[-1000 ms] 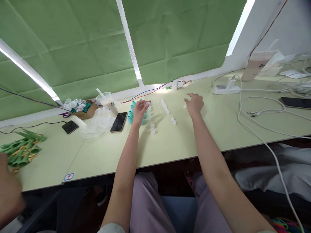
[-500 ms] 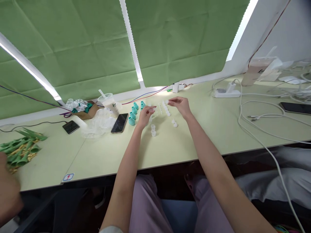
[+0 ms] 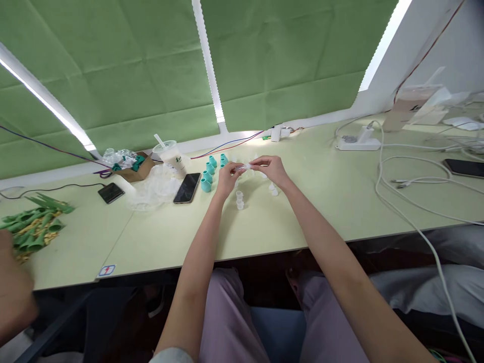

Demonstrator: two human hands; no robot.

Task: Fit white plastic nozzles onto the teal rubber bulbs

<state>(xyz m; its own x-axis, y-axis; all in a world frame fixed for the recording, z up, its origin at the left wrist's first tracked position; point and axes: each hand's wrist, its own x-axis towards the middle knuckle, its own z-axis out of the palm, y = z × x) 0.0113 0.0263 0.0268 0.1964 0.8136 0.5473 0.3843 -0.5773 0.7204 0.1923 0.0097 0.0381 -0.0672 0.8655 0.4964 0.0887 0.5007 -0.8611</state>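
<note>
Above the table, my left hand (image 3: pixel 228 179) pinches a small clear plastic piece (image 3: pixel 240 168). My right hand (image 3: pixel 274 169) has its fingertips closed on a small white plastic piece (image 3: pixel 248 166). Both pieces meet or nearly meet between the hands; whether they are joined I cannot tell. Just left of my left hand stand several teal bottle-shaped parts (image 3: pixel 206 184) in rows. Below the hands, translucent cup-like pieces (image 3: pixel 239 198) stand close together, and small white pointed pieces (image 3: pixel 273 189) lie under my right wrist. My hands partly hide further white pieces behind them.
A phone (image 3: pixel 187 188), a drink cup (image 3: pixel 172 157), a plastic bag (image 3: pixel 155 190) and a cardboard box (image 3: pixel 138 169) lie to the left. Green cone-shaped parts (image 3: pixel 36 241) lie near another person's arm (image 3: pixel 15 287). At right are a power strip (image 3: pixel 357 143) and white cables (image 3: pixel 419 229).
My right hand has moved left, bringing its white piece to the clear piece in my left hand. The rows of white pieces behind are now mostly covered.
</note>
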